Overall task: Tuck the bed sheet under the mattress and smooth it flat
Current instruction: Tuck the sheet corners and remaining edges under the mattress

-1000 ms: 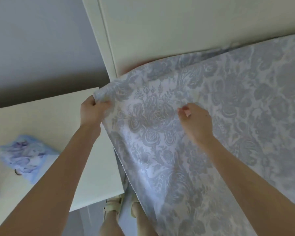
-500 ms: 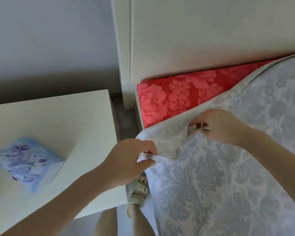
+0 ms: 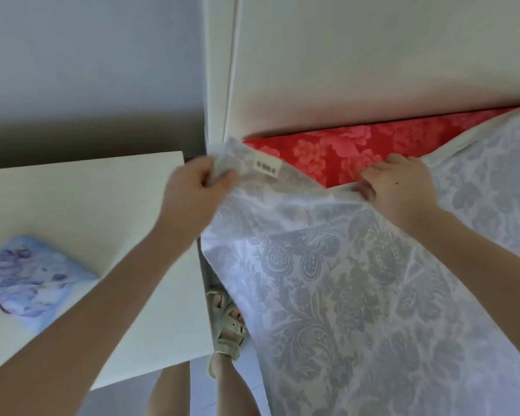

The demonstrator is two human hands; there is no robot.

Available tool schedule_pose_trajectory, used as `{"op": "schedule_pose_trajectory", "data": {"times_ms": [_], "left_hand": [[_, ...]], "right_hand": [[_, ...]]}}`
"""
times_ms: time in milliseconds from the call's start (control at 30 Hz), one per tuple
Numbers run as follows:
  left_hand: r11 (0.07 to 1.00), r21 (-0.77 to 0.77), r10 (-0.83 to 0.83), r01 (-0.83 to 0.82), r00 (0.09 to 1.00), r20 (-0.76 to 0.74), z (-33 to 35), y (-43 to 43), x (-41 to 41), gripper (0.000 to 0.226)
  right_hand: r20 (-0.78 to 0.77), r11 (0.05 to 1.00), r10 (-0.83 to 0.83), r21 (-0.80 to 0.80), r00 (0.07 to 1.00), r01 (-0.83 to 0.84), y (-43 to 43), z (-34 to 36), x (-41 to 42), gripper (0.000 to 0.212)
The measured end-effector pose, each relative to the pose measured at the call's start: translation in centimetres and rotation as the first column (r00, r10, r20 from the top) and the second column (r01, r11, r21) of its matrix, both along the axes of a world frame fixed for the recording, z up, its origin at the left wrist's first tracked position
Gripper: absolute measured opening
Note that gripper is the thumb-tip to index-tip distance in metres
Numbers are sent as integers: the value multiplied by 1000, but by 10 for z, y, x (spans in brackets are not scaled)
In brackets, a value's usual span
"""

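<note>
The bed sheet (image 3: 342, 295) lies over most of the mattress (image 3: 357, 148), but its head corner is lifted, so a strip of red floral mattress shows bare against the headboard (image 3: 373, 70). The left hand (image 3: 189, 193) has its grip clamped on the bunched corner of the sheet, just off the mattress's head corner. It likely holds the corner up so it can be drawn over that corner and pushed under. The right hand (image 3: 400, 187) sits further along the mattress's head edge, its grip closed over the hem, probably to keep the edge taut and straight between the two hands. A small label (image 3: 266, 167) on the sheet's underside faces up beside the left hand. Half a second earlier the left hand was lower, down the mattress's side, the right hand was closer to it, and no label showed; a second ago the sheet covered the red entirely. Beside the mattress stands a pale worktop (image 3: 72, 199) carrying a folded blue cloth (image 3: 33, 280).
</note>
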State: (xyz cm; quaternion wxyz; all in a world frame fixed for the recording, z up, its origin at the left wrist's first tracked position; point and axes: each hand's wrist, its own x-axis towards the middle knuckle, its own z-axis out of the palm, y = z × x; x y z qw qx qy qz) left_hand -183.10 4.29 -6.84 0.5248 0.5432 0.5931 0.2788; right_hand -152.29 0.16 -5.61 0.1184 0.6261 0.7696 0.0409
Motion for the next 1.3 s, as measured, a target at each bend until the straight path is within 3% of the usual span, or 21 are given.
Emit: {"op": "schedule_pose_trajectory", "data": {"times_ms": [100, 133, 267, 400, 467, 567, 667, 733, 800, 900, 1000, 1067, 1100, 1133, 1167, 1233, 1300], "left_hand": [[989, 80, 118, -122, 992, 46, 10, 23, -24, 36], [986, 100, 126, -130, 991, 42, 14, 27, -28, 32], [965, 214, 168, -150, 983, -69, 26, 41, -32, 15], [915, 326, 294, -240, 947, -129, 30, 53, -37, 32], [908, 309, 342, -283, 927, -155, 18, 59, -41, 38], [925, 249, 361, -286, 867, -344, -9, 71, -44, 30], [944, 165, 330, -286, 803, -496, -32, 83, -45, 37], [947, 104, 310, -305, 776, -549, -48, 89, -42, 40], [943, 44, 292, -331, 754, -589, -67, 92, -37, 32], [916, -99, 268, -388, 777, -570, -93, 97, -29, 25], [850, -236, 277, -470, 782, -558, -103, 100, -24, 34], [862, -136, 337, -488, 752, -567, -91, 84, -17, 34], [886, -45, 372, -461, 767, -523, -83, 70, -11, 23], [917, -9, 351, -399, 817, -457, -74, 52, -2, 12], [947, -33, 279, -319, 872, -402, -64, 33, 8, 17], [953, -254, 87, -166, 951, -295, -61, 1, 24, 35], [833, -540, 60, -117, 991, -122, -71, -18, 35, 41]], "right_hand": [[-141, 991, -99, 74, 985, 110, 15, 17, -2, 44], [-157, 990, -105, 79, 982, 118, 24, 22, -3, 44], [-68, 978, -62, 193, 996, 74, 67, 40, -13, 15], [-143, 909, -117, 384, 983, 164, 96, 55, -29, 9], [-201, 909, -138, 364, 970, 204, 104, 44, -41, 12], [-217, 944, -201, 219, 955, 248, 108, 10, -61, 15], [-346, 940, -221, 174, 912, 294, 102, -18, -75, 20], [-419, 946, -141, 211, 897, 247, 87, -28, -79, 26], [-408, 923, -118, 291, 905, 251, 65, -33, -80, 15], [-386, 911, -186, 276, 903, 306, 40, -45, -71, 24], [-387, 977, -199, -5, 900, 213, 49, -68, -61, 32], [-386, 962, -265, -164, 884, 217, 65, -75, -65, 39], [-365, 950, -299, -200, 882, 239, 73, -79, -68, 40], [-330, 940, -322, -225, 887, 257, 78, -83, -70, 41], [-297, 931, -336, -248, 894, 268, 82, -87, -70, 42], [-258, 919, -351, -277, 900, 279, 85, -89, -70, 42], [-268, 928, -350, -227, 898, 294, 84, -78, -74, 40]]}}
